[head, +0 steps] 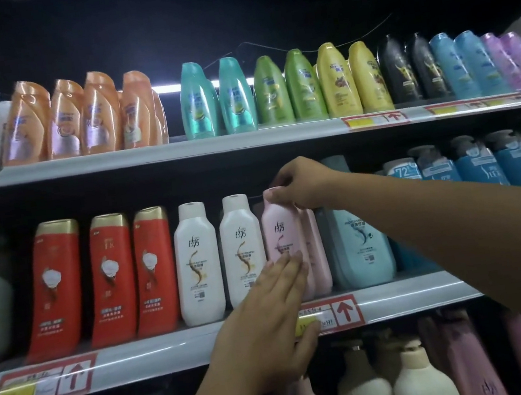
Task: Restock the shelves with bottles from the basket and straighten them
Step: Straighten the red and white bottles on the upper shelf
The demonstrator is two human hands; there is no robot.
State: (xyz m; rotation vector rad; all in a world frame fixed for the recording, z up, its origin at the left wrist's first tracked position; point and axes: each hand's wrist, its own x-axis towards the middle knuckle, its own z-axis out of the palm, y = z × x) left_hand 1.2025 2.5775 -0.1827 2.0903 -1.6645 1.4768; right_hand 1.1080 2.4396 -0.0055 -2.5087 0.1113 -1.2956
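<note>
1. Middle shelf [173,347], far left: three red bottles [103,279] with gold caps, upright, front row. Label print too small to read.
2. Next right: two white bottles [196,263], upright, faces forward. Large Chinese characters on the labels, blurred; not read with confidence.
3. Left hand [269,316]: open, fingers flat against the lower front of the pink bottle [283,237]; nothing enclosed.
4. Pink bottle: on the middle shelf, just right of the white pair, touching a second pink bottle behind it; slight lean judged.
5. Right hand [304,184]: grip closed on the pink bottle's cap, from above.
6. Step judged: straightening. Advised: steady at the cap, press the base back with the flat palm, turn the label square to the front, align with the white neighbours, avoid nudging the pale blue bottle [359,243] just beside.
7. Price tag [332,314] on the shelf edge: red frame, red upward arrow, yellow strip; figures unreadable.
8. Far right: "72" legible on a blue pack [401,171].
9. Basket: not in view.
</note>
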